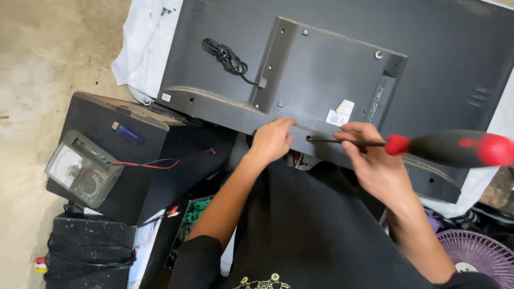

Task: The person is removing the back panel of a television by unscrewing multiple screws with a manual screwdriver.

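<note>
Ribbed black plastic television back [321, 69], slim steel-shafted screwdriver [428, 145]

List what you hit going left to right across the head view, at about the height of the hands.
Analog multimeter → red test lead → left hand on the TV back panel → screw hole → right hand on the shaft → red-and-black screwdriver handle.

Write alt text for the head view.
A right hand guides a red-and-black screwdriver into a screw hole on a face-down television's back panel, while the left hand rests beside it. An analog multimeter sits left.
</note>
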